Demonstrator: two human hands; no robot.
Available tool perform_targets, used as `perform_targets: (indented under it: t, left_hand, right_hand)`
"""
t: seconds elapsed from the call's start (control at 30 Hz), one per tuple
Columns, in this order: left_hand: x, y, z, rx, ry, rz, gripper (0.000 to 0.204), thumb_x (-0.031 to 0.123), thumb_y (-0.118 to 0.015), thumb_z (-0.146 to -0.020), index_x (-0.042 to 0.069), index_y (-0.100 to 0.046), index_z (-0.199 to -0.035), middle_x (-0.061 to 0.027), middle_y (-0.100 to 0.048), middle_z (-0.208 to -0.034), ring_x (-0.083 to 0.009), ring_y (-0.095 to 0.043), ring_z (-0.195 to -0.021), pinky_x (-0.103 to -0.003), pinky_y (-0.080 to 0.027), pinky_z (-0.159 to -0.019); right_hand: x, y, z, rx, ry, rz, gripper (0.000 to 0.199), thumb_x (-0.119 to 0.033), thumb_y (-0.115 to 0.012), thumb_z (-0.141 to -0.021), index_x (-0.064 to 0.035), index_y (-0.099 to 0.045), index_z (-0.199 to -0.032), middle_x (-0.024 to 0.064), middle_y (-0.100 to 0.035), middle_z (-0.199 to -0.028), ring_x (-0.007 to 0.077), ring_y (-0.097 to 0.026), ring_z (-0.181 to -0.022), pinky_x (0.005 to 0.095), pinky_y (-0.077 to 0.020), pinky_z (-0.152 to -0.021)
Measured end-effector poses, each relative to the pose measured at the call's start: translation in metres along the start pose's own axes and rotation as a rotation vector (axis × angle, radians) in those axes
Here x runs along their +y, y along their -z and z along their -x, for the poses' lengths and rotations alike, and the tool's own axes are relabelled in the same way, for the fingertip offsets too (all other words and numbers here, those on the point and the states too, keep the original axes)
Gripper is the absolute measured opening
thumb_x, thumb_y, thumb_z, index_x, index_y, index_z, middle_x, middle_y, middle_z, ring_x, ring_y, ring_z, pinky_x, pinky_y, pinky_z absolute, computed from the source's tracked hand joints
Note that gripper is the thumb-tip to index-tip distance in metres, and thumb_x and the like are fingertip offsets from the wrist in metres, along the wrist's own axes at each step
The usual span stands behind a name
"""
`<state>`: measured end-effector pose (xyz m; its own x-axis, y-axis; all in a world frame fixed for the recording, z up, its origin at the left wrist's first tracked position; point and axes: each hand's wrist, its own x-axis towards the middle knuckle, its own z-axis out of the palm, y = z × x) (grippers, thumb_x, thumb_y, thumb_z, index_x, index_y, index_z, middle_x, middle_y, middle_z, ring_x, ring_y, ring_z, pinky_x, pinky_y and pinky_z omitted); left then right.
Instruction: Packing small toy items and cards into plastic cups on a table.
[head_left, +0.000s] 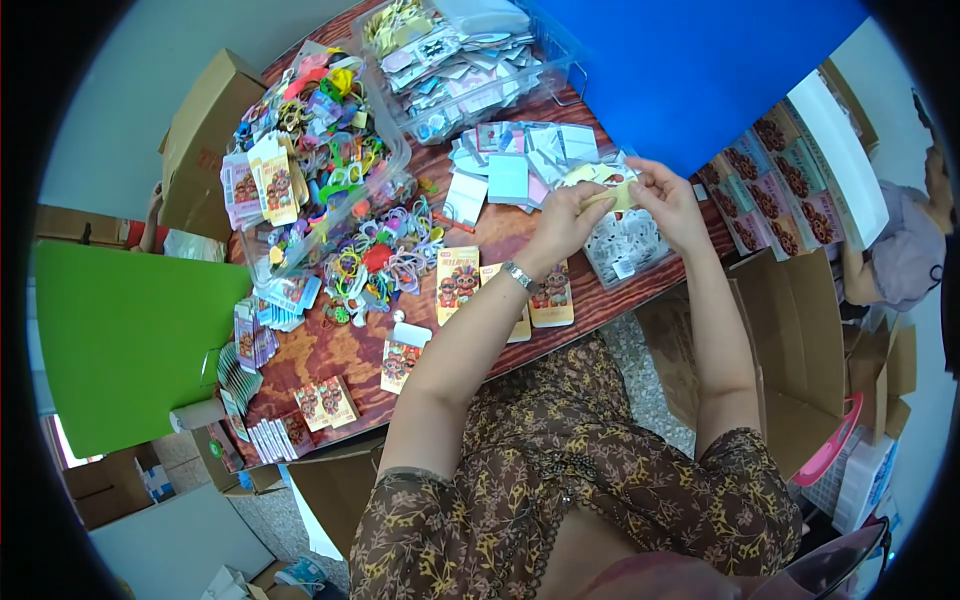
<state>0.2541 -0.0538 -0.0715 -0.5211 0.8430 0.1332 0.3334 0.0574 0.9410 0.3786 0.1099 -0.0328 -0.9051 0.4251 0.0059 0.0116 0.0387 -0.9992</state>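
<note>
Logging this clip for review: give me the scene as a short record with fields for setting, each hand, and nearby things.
setting: wooden table crowded with packaging goods
left hand: left hand pinches a small yellowish card over the table
right hand: right hand grips the same card from the other side
wrist: metal watch on the left wrist
below hands: clear bin of small white pieces
nearby: printed cards, heap of coloured rings

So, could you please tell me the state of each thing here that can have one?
Left hand: fingers pinching the small pale yellow card.
Right hand: pinching the same card.
Small pale yellow card: held above the table.
Clear plastic tub of colourful trinkets: open, heaped full.
Clear plastic tub of paper packets: open, full.
Brown cardboard box: closed.
</note>
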Motion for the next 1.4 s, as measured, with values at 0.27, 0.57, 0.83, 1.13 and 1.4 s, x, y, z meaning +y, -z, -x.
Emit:
perform_targets:
  t: [0.27, 0.57, 0.83, 1.13, 1.4]
  left_hand:
    - [0.016, 0.008, -0.002, -0.062, 0.367, 0.363, 0.023, 0.013, -0.059, -0.101, -0.001, -0.063, -0.118, -0.003, -0.068, -0.09, -0.0087, -0.065, -0.07, -0.021, -0.052, -0.055]
    - [0.017, 0.009, -0.009, 0.08, 0.367, 0.261, 0.018, 0.009, -0.051, -0.102, 0.0, -0.049, -0.118, -0.0109, -0.071, -0.092, -0.0108, -0.067, -0.069, -0.025, -0.053, -0.052]
    - [0.02, 0.004, -0.021, 0.13, -0.061, -0.137, 0.033, 0.015, -0.059, -0.095, -0.003, -0.063, -0.122, -0.0267, -0.07, -0.106, -0.044, -0.068, -0.1, -0.046, -0.054, -0.086]
    - [0.017, 0.009, -0.029, 0.075, 0.119, -0.11, 0.035, 0.01, -0.066, -0.091, 0.0, -0.064, -0.125, -0.0202, -0.072, -0.111, -0.0325, -0.072, -0.098, -0.039, -0.057, -0.084]
    - [-0.014, 0.004, -0.018, 0.177, -0.064, -0.289, 0.03, 0.004, -0.064, -0.088, -0.002, -0.065, -0.117, -0.0242, -0.07, -0.105, -0.0372, -0.07, -0.096, -0.044, -0.056, -0.083]
  right_hand:
    - [0.018, -0.003, -0.011, 0.023, 0.189, 0.031, 0.011, -0.009, -0.065, -0.095, 0.0003, -0.065, -0.101, 0.0035, -0.066, -0.101, 0.0131, -0.062, -0.091, 0.0284, -0.0505, -0.083]
    - [0.011, -0.019, -0.012, 0.343, 0.319, 0.407, 0.014, -0.009, -0.066, -0.096, -0.002, -0.068, -0.108, 0.0009, -0.069, -0.087, 0.0063, -0.06, -0.077, 0.0251, -0.05, -0.068]
    - [0.016, -0.013, -0.013, 0.322, 0.156, 0.714, 0.015, -0.018, -0.061, -0.099, -0.0037, -0.062, -0.105, 0.0137, -0.069, -0.086, 0.0264, -0.068, -0.072, 0.036, -0.0514, -0.065]
    - [0.011, -0.019, -0.013, 0.216, 0.179, 0.599, 0.017, -0.019, -0.06, -0.098, -0.0047, -0.065, -0.107, 0.015, -0.07, -0.088, 0.0305, -0.07, -0.079, 0.0407, -0.0535, -0.069]
    - [0.011, -0.026, -0.012, 0.102, -0.176, 1.242, 0.044, -0.042, -0.075, -0.085, -0.012, -0.068, -0.116, 0.0207, -0.069, -0.105, 0.0403, -0.069, -0.098, 0.0508, -0.0558, -0.08]
